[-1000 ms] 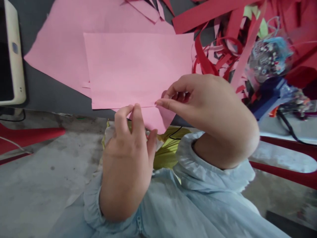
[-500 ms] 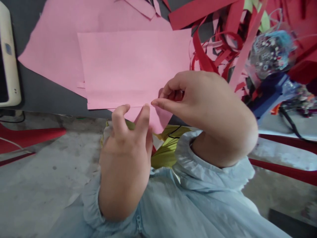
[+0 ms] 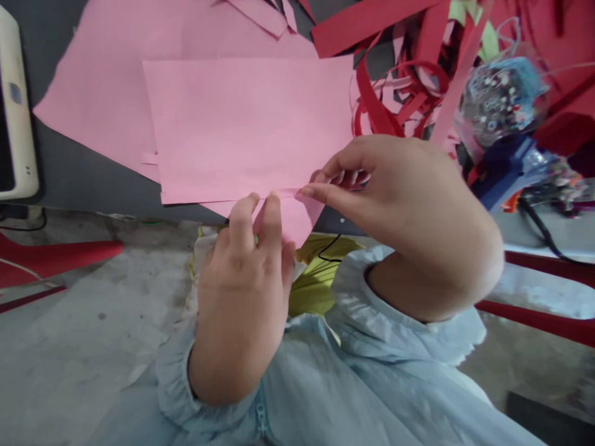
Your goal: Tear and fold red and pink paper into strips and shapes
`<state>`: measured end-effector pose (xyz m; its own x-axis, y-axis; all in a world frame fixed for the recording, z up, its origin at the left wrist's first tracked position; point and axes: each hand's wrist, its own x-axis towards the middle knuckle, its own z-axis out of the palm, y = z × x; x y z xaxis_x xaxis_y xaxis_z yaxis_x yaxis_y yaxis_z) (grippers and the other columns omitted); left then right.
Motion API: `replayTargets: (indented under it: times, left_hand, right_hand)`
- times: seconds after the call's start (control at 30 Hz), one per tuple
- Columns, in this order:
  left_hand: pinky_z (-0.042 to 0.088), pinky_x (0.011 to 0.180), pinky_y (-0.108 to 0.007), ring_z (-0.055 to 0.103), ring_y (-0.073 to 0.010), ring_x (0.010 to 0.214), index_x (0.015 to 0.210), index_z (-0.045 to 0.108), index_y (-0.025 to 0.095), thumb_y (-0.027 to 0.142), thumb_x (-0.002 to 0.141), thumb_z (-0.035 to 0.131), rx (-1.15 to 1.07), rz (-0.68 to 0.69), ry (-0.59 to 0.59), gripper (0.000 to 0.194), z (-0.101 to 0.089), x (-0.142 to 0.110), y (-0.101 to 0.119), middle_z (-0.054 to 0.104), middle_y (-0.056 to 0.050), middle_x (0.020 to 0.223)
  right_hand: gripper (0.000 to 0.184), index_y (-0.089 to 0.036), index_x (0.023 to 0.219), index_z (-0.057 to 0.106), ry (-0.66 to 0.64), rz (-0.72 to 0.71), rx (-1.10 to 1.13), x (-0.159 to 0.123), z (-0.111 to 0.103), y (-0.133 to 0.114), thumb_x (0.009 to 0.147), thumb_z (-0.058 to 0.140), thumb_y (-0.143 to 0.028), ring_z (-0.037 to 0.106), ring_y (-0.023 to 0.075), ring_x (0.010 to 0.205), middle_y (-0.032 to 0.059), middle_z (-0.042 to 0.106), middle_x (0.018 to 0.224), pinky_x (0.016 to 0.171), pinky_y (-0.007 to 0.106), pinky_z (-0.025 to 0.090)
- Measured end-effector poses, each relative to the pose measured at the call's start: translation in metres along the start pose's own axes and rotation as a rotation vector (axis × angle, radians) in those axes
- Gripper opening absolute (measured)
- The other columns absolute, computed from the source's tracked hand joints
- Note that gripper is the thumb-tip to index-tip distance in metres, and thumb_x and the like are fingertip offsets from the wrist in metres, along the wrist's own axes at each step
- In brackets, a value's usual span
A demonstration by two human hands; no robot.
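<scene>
A rectangular sheet of pink paper (image 3: 246,124) lies near the table's front edge, with a narrow fold along its near side. My left hand (image 3: 244,297) rests its index and middle fingertips on that near edge, fingers stretched and a little apart, thumb lower down. To the right, my right hand (image 3: 404,204) pinches the folded edge between thumb and index finger, the other fingers curled behind. Beneath the rectangle is a larger pink sheet (image 3: 106,80); a pink corner (image 3: 300,223) shows below the fold and overhangs the table edge.
Red paper strips (image 3: 372,31) and pink scraps heap at the back right. Near them are a clear bag of small beads (image 3: 502,99) and a dark blue object (image 3: 504,170). A phone in a cream case (image 3: 21,124) lies at the left. Red chair parts (image 3: 60,254) show below.
My right hand slid slightly left, then back right along the fold. My left fingertips shifted right along the edge, spread briefly, then drew closer. The view has moved slightly.
</scene>
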<state>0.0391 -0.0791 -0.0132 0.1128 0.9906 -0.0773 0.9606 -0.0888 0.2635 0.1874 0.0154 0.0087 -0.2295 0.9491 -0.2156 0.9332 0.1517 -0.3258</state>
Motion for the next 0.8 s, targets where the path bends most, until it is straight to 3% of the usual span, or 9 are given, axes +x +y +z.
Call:
replayTargets:
  times: [0.2,0.67,0.8]
  left_hand:
    - [0.061,0.09,-0.036,0.069,-0.0234,0.111,0.146,0.045,0.016,0.025,0.099,0.052,-0.03,-0.009,-0.001,0.048,-0.0007,0.0025,0.0017,0.054,-0.017,0.142]
    - [0.061,0.092,-0.042,0.067,-0.0275,0.116,0.148,0.041,0.015,0.026,0.099,0.051,-0.02,-0.007,0.02,0.051,0.0015,0.0029,0.0035,0.051,-0.018,0.142]
    - [0.061,0.091,-0.044,0.068,-0.0266,0.11,0.149,0.043,0.023,0.024,0.098,0.051,0.035,-0.046,-0.025,0.051,-0.0007,0.003,0.0053,0.05,-0.015,0.144]
  right_hand:
    - [0.02,-0.022,0.081,0.073,0.011,0.017,-0.023,-0.0018,0.0015,0.007,0.092,0.064,-0.035,0.068,0.0278,0.084,0.0085,0.075,0.088,0.072,0.038,0.043]
    - [0.016,-0.022,0.083,0.07,-0.02,0.017,-0.04,0.002,0.0052,0.0052,0.091,0.06,-0.031,0.067,0.0313,0.096,0.0119,0.073,0.096,0.081,0.042,0.047]
    - [0.013,-0.022,0.082,0.069,-0.033,0.003,-0.059,0.0052,0.0058,0.0074,0.09,0.062,-0.031,0.068,0.031,0.092,0.0114,0.073,0.095,0.078,0.041,0.046]
